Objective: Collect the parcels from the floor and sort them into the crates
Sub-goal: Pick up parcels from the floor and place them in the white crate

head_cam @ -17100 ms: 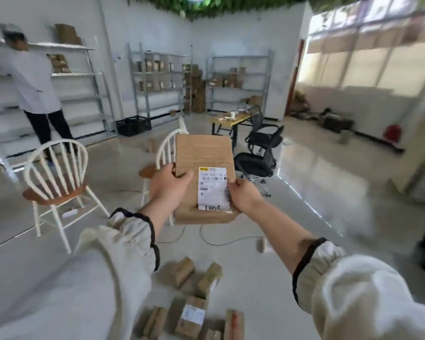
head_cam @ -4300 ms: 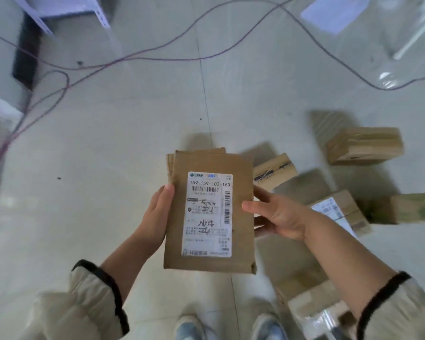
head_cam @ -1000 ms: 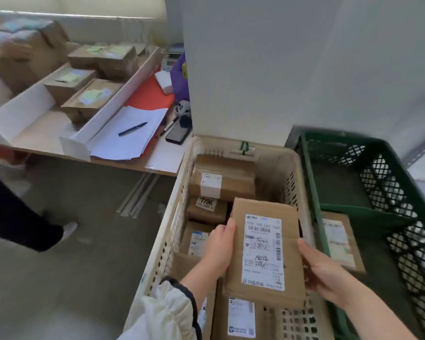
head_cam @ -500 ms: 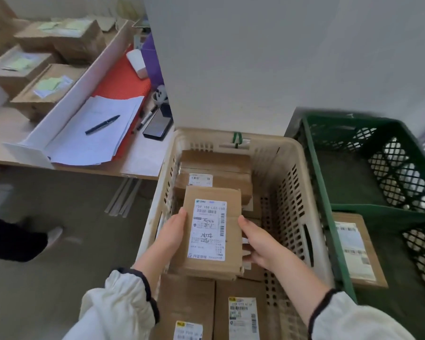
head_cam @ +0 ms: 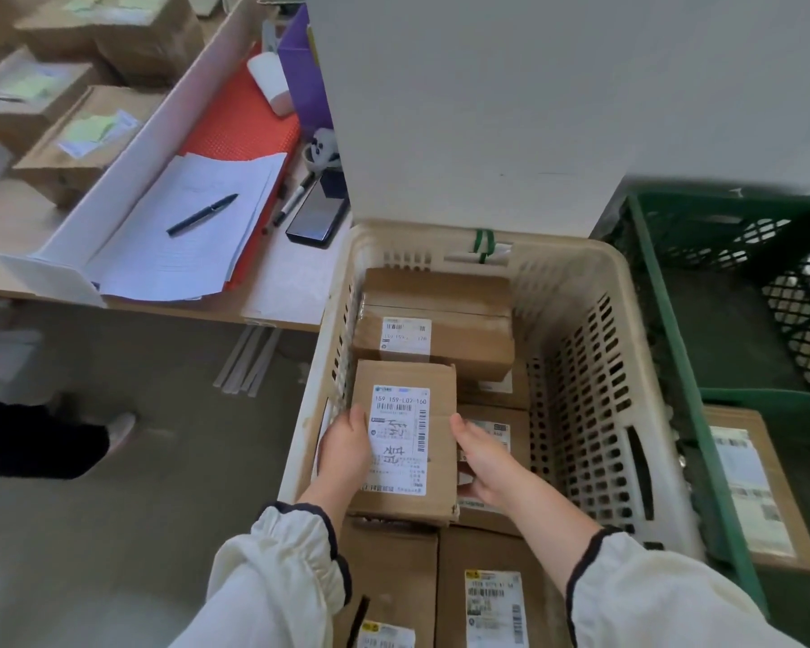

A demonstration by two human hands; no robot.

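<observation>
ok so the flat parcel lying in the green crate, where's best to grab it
Come from above and take the flat parcel by its right long edge. It lies flat, label up, and its left edge is tucked close behind the left wall of the green crate, so the right side probably leaves fingers the most room.

single head-worn cam, wide-angle, facing forward and steeply down, close above beige crate (head_cam: 557, 247), desk (head_cam: 5, 217) upper left, green crate (head_cam: 721, 202) at right edge

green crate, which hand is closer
Right. The right hand holds the parcel at the edge facing the green crate; the left hand holds the opposite edge, by the far wall of the beige crate.
</observation>
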